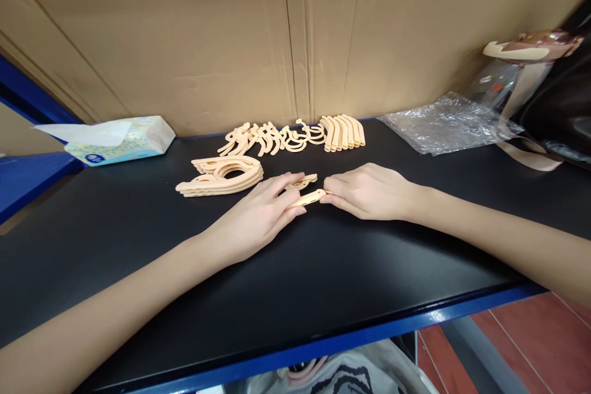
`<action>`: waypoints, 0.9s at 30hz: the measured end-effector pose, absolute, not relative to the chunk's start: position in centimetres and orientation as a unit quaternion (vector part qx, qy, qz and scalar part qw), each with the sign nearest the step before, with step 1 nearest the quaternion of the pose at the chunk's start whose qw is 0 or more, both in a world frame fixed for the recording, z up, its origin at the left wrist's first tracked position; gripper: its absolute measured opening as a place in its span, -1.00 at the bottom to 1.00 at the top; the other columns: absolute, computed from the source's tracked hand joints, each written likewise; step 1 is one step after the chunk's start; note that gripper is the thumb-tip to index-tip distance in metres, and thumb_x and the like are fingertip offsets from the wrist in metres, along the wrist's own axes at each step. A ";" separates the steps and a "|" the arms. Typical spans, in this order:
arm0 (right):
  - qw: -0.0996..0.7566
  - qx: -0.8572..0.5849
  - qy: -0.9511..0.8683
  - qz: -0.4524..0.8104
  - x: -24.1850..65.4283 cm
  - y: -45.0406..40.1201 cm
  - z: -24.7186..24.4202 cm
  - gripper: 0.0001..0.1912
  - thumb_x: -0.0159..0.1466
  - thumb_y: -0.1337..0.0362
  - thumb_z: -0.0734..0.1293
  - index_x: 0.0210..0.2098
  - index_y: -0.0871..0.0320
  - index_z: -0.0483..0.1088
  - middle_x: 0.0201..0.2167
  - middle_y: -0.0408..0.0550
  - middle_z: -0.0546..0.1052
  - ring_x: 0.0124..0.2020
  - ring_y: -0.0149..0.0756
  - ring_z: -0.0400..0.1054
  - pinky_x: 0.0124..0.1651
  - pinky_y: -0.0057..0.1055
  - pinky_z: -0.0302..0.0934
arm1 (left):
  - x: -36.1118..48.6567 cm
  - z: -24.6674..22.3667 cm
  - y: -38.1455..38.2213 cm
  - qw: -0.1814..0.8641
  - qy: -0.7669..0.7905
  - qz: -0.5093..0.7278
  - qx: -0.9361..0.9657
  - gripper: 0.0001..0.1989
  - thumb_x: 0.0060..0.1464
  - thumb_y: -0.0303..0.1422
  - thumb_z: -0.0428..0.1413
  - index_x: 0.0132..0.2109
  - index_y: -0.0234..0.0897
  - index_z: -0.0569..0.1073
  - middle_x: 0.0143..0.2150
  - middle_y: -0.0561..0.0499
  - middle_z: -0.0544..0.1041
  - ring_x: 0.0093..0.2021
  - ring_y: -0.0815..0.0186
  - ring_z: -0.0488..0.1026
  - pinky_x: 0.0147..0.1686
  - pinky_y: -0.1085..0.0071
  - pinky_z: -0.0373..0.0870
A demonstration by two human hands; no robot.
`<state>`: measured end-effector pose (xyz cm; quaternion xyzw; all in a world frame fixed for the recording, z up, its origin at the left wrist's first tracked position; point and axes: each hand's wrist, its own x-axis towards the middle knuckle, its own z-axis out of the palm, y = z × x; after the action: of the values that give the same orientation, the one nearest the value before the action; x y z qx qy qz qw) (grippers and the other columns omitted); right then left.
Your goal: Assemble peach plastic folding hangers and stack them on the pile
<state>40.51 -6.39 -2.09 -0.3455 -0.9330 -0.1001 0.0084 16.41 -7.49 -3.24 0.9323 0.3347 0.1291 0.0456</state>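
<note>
Over the middle of the black table, my left hand [261,212] is closed around a beige plastic folding hanger [310,198], whose end pokes out past the fingers. My right hand [367,192] pinches at that same end from the right; its fingertips hide what lies between them. Beside my left hand is a stack of folded beige hangers [219,186]. Behind the hands lie loose beige hooks [295,138], curved pieces [237,140] and a row of hanger arms [342,133].
A tissue pack [122,140] stands at the back left. Clear plastic bags [452,126] and a bottle with a strap [526,52] are at the back right. Cardboard [207,43] walls the back, and a blue edge [351,341] runs along the table's front.
</note>
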 end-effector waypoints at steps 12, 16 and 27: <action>0.042 -0.282 -0.933 -0.220 40.8 -6.2 -2.8 -0.51 0.51 0.14 -0.07 -0.32 0.22 0.34 -0.47 -0.06 0.47 -0.54 -0.33 0.30 -0.51 -0.37 -0.24 | 16.3 -3.1 -7.6 0.037 0.328 0.117 0.937 -0.57 0.41 -0.20 -0.22 -0.01 -0.36 0.45 0.33 -0.24 0.27 0.32 0.07 0.23 0.29 0.10 0.22; 0.073 -0.260 -0.933 -0.237 40.9 -6.2 -2.9 -0.51 0.51 0.16 -0.06 -0.34 0.21 0.34 -0.47 -0.07 0.47 -0.51 -0.34 0.30 -0.50 -0.36 -0.21 | 16.3 -3.2 -7.5 0.038 0.330 0.115 0.936 -0.58 0.41 -0.20 -0.22 0.01 -0.35 0.44 0.33 -0.24 0.27 0.32 0.08 0.22 0.29 0.10 0.22; 0.102 -0.239 -0.935 -0.242 41.0 -6.2 -3.1 -0.53 0.50 0.18 -0.03 -0.35 0.22 0.35 -0.48 -0.07 0.46 -0.50 -0.35 0.25 -0.48 -0.35 -0.17 | 16.3 -3.1 -7.5 0.052 0.331 0.112 0.935 -0.60 0.40 -0.20 -0.22 -0.06 -0.30 0.45 0.34 -0.20 0.26 0.31 0.08 0.23 0.27 0.06 0.25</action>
<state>40.98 -6.16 -3.05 -0.2387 -0.9350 -0.2418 0.1017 16.30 -7.52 -3.10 0.9354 0.3311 0.1123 0.0522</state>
